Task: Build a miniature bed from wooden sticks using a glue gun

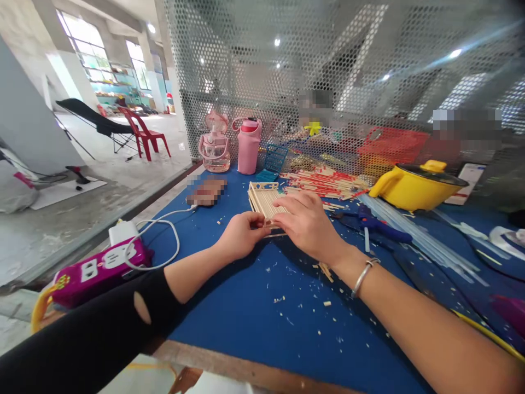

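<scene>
A small stick structure (266, 201) of pale wooden sticks laid side by side, with a low railing at its back, stands on the blue table (229, 306). My left hand (240, 235) pinches its near left corner between thumb and forefinger. Over its right part, my right hand (307, 224) is bent, thumb and forefinger closed at the near edge beside the left fingertips. Whatever small piece lies between the right fingertips is too hidden to make out. Loose sticks with red ends (324, 182) lie in a pile behind the right hand.
To the right are a blue glue gun (381, 225), clear glue sticks (422, 241) and a yellow pot (418, 186). Pink bottles (249, 148) stand by the mesh screen. A phone (207, 191), white cable and purple power strip (102, 271) are at the left.
</scene>
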The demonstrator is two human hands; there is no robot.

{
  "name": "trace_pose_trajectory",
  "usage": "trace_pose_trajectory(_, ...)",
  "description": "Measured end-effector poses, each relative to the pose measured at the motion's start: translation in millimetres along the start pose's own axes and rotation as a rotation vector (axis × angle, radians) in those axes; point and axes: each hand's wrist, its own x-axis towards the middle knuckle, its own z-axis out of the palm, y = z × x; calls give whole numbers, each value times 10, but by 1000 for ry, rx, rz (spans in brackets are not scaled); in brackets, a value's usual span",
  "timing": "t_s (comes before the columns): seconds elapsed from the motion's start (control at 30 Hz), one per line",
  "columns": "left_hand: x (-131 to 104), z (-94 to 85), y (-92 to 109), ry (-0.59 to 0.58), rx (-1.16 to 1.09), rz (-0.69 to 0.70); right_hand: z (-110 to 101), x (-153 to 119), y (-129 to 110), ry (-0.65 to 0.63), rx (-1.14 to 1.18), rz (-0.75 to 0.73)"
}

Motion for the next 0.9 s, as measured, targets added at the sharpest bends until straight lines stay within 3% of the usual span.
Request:
trace_pose_trajectory(0.4, -12, -18, -32, -27, -45, -8, 104, -61, -66, 98, -44, -29)
trace_pose_trajectory(0.9, -24, -17, -2, -16, -91, -63, 59, -43, -200, -23, -217, 16)
